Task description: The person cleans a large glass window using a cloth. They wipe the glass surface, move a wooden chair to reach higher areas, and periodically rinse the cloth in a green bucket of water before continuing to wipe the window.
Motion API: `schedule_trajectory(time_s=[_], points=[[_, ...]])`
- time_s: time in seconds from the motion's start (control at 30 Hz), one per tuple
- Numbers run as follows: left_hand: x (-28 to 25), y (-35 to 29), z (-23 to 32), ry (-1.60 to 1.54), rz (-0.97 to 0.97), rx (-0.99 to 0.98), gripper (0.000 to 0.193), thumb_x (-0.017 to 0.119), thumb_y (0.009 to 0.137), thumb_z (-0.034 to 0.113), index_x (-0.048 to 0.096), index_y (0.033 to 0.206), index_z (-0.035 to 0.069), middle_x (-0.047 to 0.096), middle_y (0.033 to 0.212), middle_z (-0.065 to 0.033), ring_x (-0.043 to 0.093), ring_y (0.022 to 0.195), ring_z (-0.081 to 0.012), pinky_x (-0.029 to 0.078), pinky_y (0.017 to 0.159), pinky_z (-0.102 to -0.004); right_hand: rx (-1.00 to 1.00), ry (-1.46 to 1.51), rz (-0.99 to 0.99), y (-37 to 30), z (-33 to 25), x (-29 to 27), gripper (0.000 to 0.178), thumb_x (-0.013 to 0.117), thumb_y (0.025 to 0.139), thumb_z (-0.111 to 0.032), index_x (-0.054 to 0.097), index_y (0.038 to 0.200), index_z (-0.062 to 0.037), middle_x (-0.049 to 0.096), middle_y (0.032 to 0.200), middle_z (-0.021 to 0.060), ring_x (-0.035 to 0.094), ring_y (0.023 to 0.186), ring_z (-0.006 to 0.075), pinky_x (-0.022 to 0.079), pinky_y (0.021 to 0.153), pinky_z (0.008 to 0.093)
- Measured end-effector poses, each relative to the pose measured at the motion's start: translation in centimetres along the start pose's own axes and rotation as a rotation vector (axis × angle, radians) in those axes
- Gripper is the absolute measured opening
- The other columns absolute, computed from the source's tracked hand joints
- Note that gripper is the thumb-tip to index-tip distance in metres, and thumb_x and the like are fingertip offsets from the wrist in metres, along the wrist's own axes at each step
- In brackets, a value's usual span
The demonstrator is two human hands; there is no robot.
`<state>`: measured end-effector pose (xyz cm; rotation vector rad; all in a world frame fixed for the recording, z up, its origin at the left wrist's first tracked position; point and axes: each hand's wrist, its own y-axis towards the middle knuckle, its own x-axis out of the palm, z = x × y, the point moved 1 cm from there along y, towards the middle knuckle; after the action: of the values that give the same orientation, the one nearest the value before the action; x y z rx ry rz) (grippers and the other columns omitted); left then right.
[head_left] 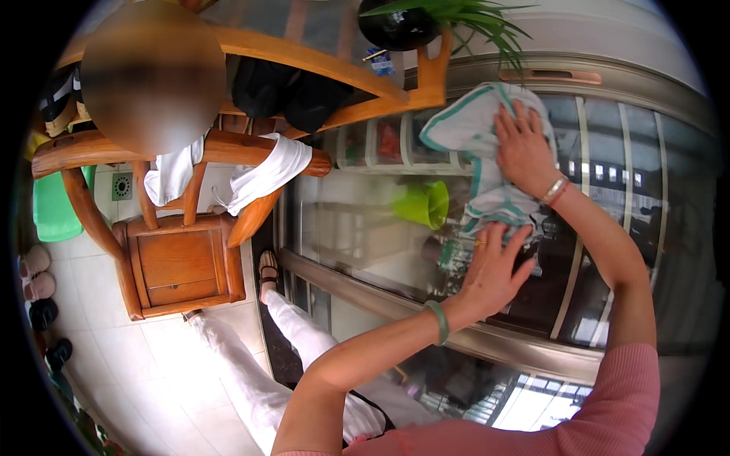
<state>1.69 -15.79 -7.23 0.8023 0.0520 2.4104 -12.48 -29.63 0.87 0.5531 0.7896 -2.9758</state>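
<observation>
A white towel with green edging [456, 125] lies bunched against the glass pane [334, 220] of a metal-framed door. My right hand [526, 152], with a silver bangle at the wrist, presses flat on the towel's upper part, fingers stretched out. Lower down, my left hand [490, 277], wearing a green bangle and a ring, touches the towel's bottom end with its fingertips. Its fingers and thumb are spread apart. Through or in the glass shows a bright green cup-shaped container [433, 204], close to the towel's left side.
A wooden chair [179, 262] with white cloths [270, 171] over its back stands at left. Behind it, a wooden rack [319, 49] holds dark shoes and a black pot [399, 26] with a leafy plant. A metal rail [456, 323] crosses the glass. Slippers [38, 273] line the tiled floor.
</observation>
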Motion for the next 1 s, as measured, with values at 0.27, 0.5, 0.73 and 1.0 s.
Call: schedule_trajectory(time_s=[0.27,0.5,0.73,1.0], points=[[-4.9,-0.5,-11.6,0.247,0.163,-0.108,0.043,0.061,0.093,0.020,0.047,0.130,0.005,0.033,0.141,-0.0282,0.034,0.128,-0.0507,0.032,0.107,-0.0509,-0.213,0.328,-0.065,11.7,-12.5,8.7,0.056,0.058,0.085,-0.035,0.055,0.128,0.0007,0.046,0.143,0.0160,0.038,0.133,0.0330,0.024,0.112,0.0465],[-9.5,-2.2,-20.6,0.122,0.255,-0.249,0.043,0.060,0.093,0.014,0.043,0.131,0.004,0.052,0.125,-0.0244,0.052,0.111,-0.0435,0.042,0.094,-0.0441,-0.264,0.223,-0.100,19.1,-24.2,14.9,0.050,0.049,0.089,-0.031,0.058,0.127,-0.0002,0.049,0.143,0.0159,0.037,0.137,0.0321,0.022,0.115,0.0461],[-16.4,-4.1,-27.9,0.137,0.209,-0.672,0.058,0.054,0.098,0.019,0.026,0.148,0.009,0.058,0.122,-0.0253,0.056,0.115,-0.0408,0.043,0.095,-0.0401,-0.261,0.219,-0.270,26.3,-34.0,17.3,0.048,0.040,0.094,-0.023,0.054,0.134,-0.0001,0.046,0.147,0.0143,0.034,0.140,0.0316,0.019,0.115,0.0488],[-19.9,-5.4,-34.7,0.246,0.049,-0.761,0.069,0.054,0.099,0.026,0.017,0.154,0.008,0.047,0.139,-0.0272,0.050,0.126,-0.0348,0.038,0.102,-0.0343,-0.177,0.348,-0.317,31.3,-42.7,23.1,0.044,0.048,0.092,-0.028,0.061,0.131,-0.0121,0.049,0.145,0.0131,0.031,0.140,0.0412,0.008,0.115,0.0611]])
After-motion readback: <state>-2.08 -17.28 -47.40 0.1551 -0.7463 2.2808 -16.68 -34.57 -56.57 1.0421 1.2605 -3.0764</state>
